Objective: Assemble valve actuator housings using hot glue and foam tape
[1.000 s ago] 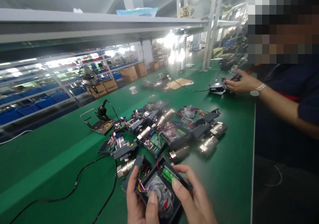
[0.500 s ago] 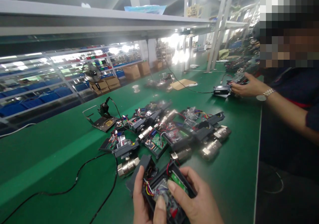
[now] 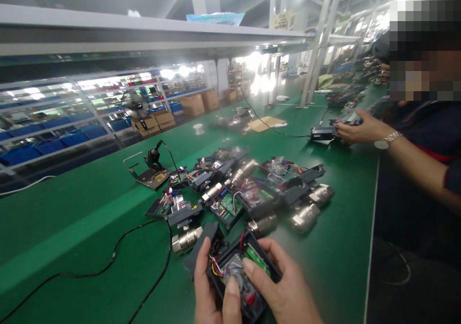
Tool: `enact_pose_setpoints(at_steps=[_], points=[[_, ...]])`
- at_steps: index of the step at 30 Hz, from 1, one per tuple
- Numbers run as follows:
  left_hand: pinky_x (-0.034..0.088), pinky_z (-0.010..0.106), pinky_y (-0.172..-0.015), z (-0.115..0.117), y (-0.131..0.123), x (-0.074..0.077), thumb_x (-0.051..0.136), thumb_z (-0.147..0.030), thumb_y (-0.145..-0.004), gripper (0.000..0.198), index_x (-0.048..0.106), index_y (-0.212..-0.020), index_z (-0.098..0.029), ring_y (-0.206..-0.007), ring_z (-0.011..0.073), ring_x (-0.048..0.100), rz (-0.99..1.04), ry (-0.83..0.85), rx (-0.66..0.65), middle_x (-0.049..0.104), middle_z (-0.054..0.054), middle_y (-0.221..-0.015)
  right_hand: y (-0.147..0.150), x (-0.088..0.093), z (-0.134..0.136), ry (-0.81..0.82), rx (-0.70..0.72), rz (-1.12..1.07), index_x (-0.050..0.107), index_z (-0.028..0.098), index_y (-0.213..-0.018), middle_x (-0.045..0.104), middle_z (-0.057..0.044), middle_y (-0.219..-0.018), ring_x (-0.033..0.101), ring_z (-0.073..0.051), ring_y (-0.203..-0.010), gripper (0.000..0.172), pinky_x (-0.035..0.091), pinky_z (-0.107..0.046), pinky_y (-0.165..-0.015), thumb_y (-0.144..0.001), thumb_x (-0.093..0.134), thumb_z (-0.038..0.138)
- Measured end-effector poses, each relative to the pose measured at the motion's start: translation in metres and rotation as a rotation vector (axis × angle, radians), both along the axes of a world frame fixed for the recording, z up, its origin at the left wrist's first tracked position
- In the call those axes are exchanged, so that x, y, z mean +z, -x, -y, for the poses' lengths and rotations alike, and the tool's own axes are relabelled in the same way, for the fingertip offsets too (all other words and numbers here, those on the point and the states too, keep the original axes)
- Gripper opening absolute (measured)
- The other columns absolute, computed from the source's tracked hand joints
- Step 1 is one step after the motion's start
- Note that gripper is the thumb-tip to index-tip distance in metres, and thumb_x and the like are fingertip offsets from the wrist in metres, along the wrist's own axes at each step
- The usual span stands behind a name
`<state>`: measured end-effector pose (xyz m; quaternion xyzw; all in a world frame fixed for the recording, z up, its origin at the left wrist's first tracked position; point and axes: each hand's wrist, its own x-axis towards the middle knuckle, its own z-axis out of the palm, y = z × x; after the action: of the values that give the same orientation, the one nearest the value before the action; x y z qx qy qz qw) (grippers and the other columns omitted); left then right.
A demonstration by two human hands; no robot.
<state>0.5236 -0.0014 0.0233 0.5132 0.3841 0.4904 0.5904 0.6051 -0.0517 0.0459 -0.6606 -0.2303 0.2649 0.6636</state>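
Both my hands are closed around a dark plastic housing at the bottom middle. It stands open toward me, with a clear gearbox-like insert, a green circuit board and coloured wires inside. My left hand grips its left side, thumb pressed on the clear insert. My right hand wraps the right side, its thumb also on the insert. A second dark housing part hangs on wires at the left. Just beyond lie several similar opened units with metal valve bodies.
A soldering iron stand is on the green bench at left; black cables cross the surface. A shelf runs overhead. At right, a co-worker's hand holds a part. A white spool and brown sheet lie farther back.
The camera view has shifted slightly, so the scene sits a little further right. My hands keep nearly the same hold on the housing.
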Motion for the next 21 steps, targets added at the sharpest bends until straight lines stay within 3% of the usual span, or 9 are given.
enact_pose_setpoints(at_steps=[3,8,13,17,21], points=[[0.058,0.026,-0.088,-0.004,-0.002,0.006,0.054,-0.030,-0.092,0.062,0.036,-0.151,-0.020,-0.109,0.0210,0.071,0.009,0.009,-0.002,0.066,0.012,-0.134,0.001,-0.001,-0.002,-0.048,-0.018,-0.018,0.067,0.021,-0.093,0.073,-0.003,-0.084,0.066,-0.024,-0.081,0.041,0.053,-0.031,-0.072,-0.083,0.072,0.060],[0.056,0.031,-0.097,-0.027,-0.004,0.013,0.055,-0.046,-0.095,0.059,0.043,-0.148,-0.021,-0.123,0.0244,0.065,-0.105,0.022,0.027,0.058,0.013,-0.145,0.009,-0.017,-0.006,-0.177,-0.109,-0.030,0.058,0.023,-0.125,0.070,-0.008,-0.109,0.068,-0.023,-0.089,0.055,0.056,-0.030,-0.072,-0.092,0.061,0.066],[0.053,0.034,-0.102,-0.048,-0.013,0.014,0.053,-0.055,-0.096,0.067,0.035,-0.154,-0.026,-0.127,0.0243,0.061,-0.149,0.131,-0.051,0.050,0.012,-0.152,0.011,-0.034,-0.013,-0.129,-0.182,0.316,0.054,0.023,-0.136,0.062,-0.012,-0.124,0.064,-0.026,-0.097,0.061,0.055,-0.032,-0.070,-0.090,0.064,0.061],[0.036,0.037,-0.119,-0.055,-0.025,0.018,0.052,-0.051,-0.097,0.067,0.031,-0.156,-0.026,-0.147,0.0235,0.041,-0.119,0.104,-0.104,0.038,0.010,-0.162,0.006,-0.038,-0.017,-0.031,-0.236,0.530,0.061,0.024,-0.133,0.056,-0.014,-0.135,0.060,-0.031,-0.111,0.055,0.056,-0.036,-0.076,-0.091,0.065,0.059],[0.024,0.040,-0.125,-0.064,-0.032,0.023,0.050,-0.050,-0.098,0.067,0.029,-0.157,-0.027,-0.154,0.0221,0.029,-0.091,0.112,-0.170,0.030,0.008,-0.167,0.000,-0.046,-0.022,0.046,-0.259,0.668,0.059,0.027,-0.135,0.053,-0.014,-0.138,0.056,-0.035,-0.122,0.054,0.055,-0.047,-0.092,-0.093,0.060,0.062]])
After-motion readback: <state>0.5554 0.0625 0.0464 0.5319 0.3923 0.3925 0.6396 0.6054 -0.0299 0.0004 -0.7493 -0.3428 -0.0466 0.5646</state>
